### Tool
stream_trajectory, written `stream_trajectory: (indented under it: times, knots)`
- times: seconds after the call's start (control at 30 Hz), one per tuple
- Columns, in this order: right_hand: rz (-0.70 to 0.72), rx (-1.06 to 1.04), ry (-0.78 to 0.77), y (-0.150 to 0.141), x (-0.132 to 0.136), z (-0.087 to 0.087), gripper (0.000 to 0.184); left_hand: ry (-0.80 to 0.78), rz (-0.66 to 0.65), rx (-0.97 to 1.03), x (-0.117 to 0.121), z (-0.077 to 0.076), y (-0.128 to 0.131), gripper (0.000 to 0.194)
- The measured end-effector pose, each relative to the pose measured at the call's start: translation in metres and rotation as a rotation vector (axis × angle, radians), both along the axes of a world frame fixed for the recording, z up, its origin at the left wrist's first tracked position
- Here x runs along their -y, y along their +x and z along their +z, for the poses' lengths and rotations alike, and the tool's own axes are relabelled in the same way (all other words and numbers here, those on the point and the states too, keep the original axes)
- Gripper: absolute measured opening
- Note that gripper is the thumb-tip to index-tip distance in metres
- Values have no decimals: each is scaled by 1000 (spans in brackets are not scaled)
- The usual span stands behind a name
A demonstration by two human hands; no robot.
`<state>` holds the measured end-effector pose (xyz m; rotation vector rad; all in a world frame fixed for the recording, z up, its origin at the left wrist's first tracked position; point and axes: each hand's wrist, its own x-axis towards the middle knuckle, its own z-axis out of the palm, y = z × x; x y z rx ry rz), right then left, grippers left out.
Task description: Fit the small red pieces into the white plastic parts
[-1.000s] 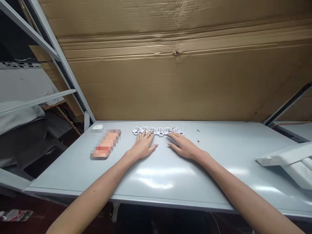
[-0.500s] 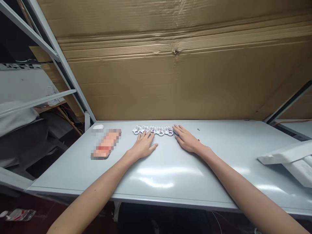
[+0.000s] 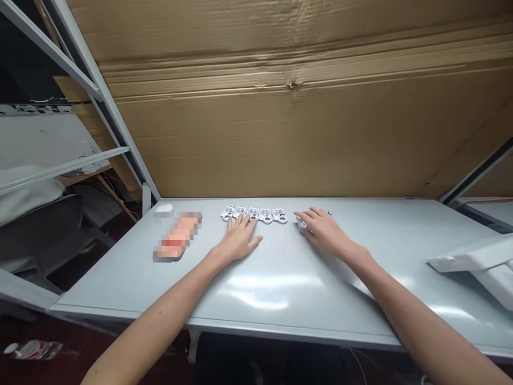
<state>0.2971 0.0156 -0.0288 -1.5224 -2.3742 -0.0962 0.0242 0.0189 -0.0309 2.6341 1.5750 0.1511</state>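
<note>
A row of white perforated plastic parts [image 3: 265,215] lies flat near the far edge of the pale grey table [image 3: 120,278]. My left hand [image 3: 238,238] rests open on the tabletop, its fingertips touching the left part of that row. My right hand [image 3: 323,230] is curled over one more white plastic part [image 3: 302,223], which lies apart from the row to its right. Most of that part is hidden under my fingers.
A pixelated flesh-coloured object [image 3: 177,235] and a white computer mouse [image 3: 164,208] lie to the left. White foam packing [image 3: 473,255] sits at the right edge. A cardboard sheet [image 3: 280,133] stands behind the table, with a metal shelf frame [image 3: 100,101] at left.
My right hand has moved to the right, and the last white part has slid with it, away from the row. My left hand has stayed in place.
</note>
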Motion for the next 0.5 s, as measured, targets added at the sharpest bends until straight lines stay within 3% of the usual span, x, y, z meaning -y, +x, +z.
stream_trajectory:
  times: [0.13, 0.33, 0.43, 0.5]
  knots:
    - [153, -88, -66, -23, 15, 9, 43, 17, -10, 15, 1, -1, -1, 56]
    - [275, -103, -32, -47, 21, 0, 43, 32, -38, 23, 0, -2, -2, 52]
    - [219, -167, -24, -34, 13, 1, 42, 48, -63, 36, -1, -4, -2, 46]
    - [57, -195, -25, -17, 7, 5, 37, 75, -104, 77, -1, -5, 0, 43]
